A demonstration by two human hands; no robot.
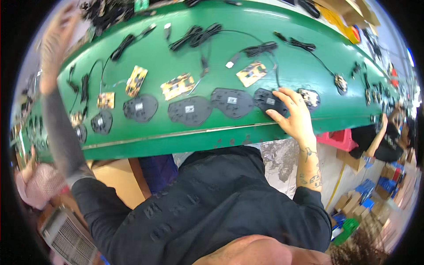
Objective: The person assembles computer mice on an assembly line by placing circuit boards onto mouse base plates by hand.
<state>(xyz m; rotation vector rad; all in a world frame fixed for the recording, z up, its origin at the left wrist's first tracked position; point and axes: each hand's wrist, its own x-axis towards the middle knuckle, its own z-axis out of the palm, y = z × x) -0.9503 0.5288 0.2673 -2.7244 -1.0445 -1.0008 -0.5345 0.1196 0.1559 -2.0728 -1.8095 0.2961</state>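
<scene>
My right hand [295, 115] is on a black plastic mouse base [267, 100], thumb at its near edge and fingers at its right end. Farther off at the upper left, my left hand [55, 46] is raised, its fingers stretched out and blurred, with nothing visible in them. A pile of dark cables [104, 15] is next to it. More mouse bases [232, 101] lie in a row along the near edge. Beyond them are yellowish circuit boards [178, 86], some joined to coiled black cables [260, 49]. A board sits on the base [309, 98] right of my right hand.
The green bench [145, 152] has a raised strip along its front. Co-workers' arms [375, 137] reach in at the far right and left. A pink stool [338, 140] and cartons [353, 201] are at the right, and a grey grille-fronted unit [68, 236] stands lower left.
</scene>
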